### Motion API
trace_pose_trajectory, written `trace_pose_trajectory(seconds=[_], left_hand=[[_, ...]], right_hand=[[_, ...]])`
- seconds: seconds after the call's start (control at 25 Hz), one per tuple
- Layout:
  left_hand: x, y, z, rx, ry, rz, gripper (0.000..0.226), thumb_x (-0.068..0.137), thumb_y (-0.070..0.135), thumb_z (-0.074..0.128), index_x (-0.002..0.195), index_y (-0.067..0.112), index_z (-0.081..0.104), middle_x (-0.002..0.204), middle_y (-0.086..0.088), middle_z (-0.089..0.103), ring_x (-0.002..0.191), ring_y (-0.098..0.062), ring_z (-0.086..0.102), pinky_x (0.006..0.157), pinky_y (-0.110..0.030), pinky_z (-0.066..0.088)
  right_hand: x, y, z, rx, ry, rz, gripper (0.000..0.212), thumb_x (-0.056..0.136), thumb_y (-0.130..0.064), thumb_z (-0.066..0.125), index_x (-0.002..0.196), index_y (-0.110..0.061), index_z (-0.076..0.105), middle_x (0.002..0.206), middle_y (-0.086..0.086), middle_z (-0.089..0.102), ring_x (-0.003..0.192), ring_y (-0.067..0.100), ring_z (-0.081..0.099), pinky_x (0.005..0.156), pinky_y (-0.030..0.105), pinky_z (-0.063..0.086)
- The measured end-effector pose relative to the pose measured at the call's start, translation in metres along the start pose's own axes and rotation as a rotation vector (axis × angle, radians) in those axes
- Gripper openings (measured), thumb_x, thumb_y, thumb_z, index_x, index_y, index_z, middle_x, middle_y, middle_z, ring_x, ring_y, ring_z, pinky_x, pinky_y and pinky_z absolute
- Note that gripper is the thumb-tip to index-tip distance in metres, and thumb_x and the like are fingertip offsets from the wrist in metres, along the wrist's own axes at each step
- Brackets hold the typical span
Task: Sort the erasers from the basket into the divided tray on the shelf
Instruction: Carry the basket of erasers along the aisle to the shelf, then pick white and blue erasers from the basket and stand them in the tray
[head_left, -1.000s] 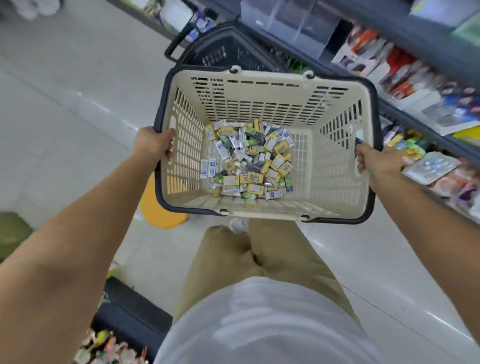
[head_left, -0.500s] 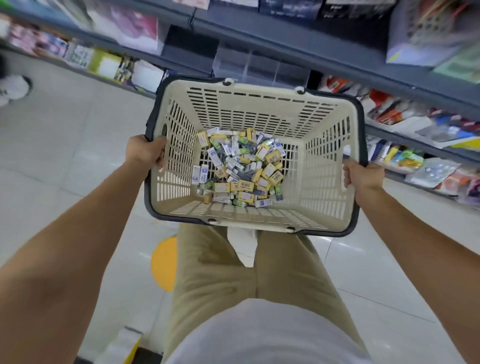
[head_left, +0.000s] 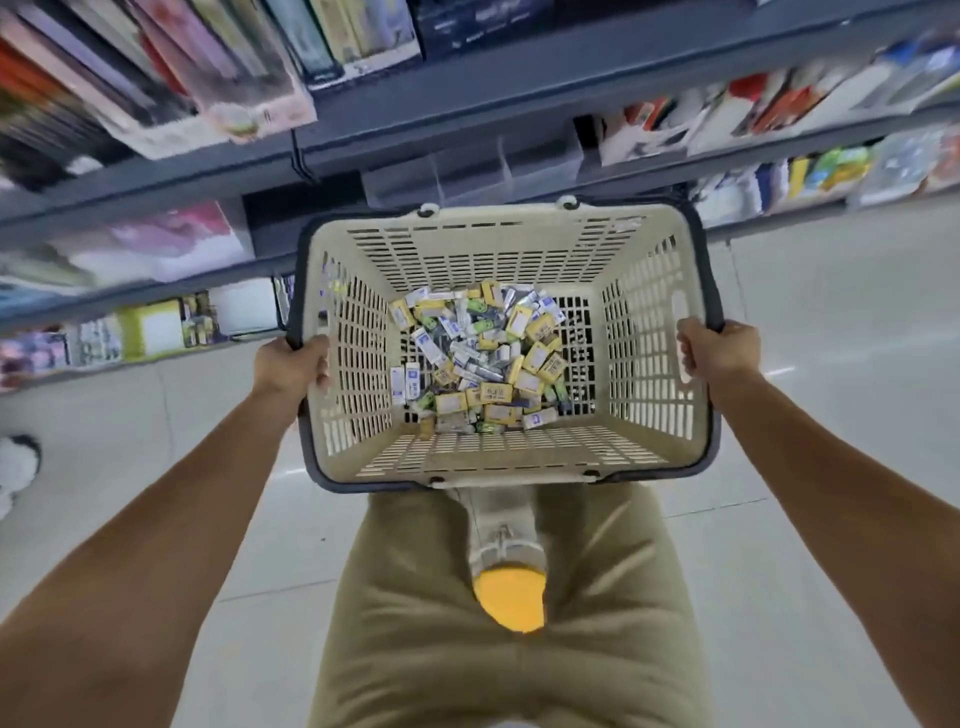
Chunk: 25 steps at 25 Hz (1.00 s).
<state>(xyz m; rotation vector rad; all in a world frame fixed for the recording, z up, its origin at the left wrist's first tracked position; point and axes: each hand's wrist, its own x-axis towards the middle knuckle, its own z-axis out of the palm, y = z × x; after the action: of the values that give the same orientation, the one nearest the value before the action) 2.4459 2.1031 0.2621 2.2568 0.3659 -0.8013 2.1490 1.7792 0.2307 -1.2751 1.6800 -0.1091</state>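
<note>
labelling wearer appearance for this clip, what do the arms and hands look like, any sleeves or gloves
The left arm and right arm are bare to the frame edge, no sleeves in view. The left hand and right hand wear no gloves; no watch or band shows at either wrist. The trousers are khaki.

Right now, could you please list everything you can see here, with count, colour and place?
basket: one, beige with dark grey rim, held before the shelves.
erasers: a heap, too many to count, mostly yellow, white, blue and green, on the basket's bottom.
divided tray: one, clear, on the shelf just beyond the basket.
shelves: several levels, dark grey, across the top.
stock: many, mixed colours, blurred, on the shelves.
round object: one, yellow, below the basket, between the legs.
floor: pale tiles.
trousers: khaki, bottom middle.
left hand: grips the basket's left rim.
right hand: grips its right rim.
</note>
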Motion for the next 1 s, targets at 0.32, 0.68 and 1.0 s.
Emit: trace_pose_trajectory(seconds=[0.32,0.68,1.0], left_hand=[[0.088,-0.088,0.057,-0.093,-0.085,-0.070,0.015,0.090,0.013,0.059,0.078,0.003,0.058,0.048,-0.002,0.057,0.039,-0.015,0.051,0.049,-0.029,0.049],[0.123,-0.123,0.094,-0.013,0.019,0.011,0.026,0.090,0.016,0.060,0.104,-0.006,0.059,0.077,-0.012,0.066,0.059,-0.011,0.067,0.059,-0.023,0.055],[0.089,-0.129,0.151,0.558,0.015,0.863,0.049,0.085,0.027,0.058,0.128,0.006,0.047,0.130,-0.015,0.050,0.123,-0.028,0.040,0.107,-0.032,0.024]], right_hand=[[0.063,0.052,0.073,-0.086,0.000,-0.032,0.021,0.075,-0.020,0.062,0.056,-0.013,0.055,0.043,0.000,0.053,0.036,0.012,0.045,0.040,0.020,0.038],[0.096,0.091,0.104,-0.080,0.035,-0.059,0.017,0.075,-0.022,0.062,0.064,-0.009,0.061,0.057,0.008,0.060,0.043,0.016,0.053,0.048,0.030,0.048],[0.077,0.088,0.125,-0.591,0.309,-0.843,0.054,0.081,-0.017,0.059,0.124,0.011,0.045,0.124,0.033,0.044,0.115,0.045,0.042,0.098,0.047,0.035]])
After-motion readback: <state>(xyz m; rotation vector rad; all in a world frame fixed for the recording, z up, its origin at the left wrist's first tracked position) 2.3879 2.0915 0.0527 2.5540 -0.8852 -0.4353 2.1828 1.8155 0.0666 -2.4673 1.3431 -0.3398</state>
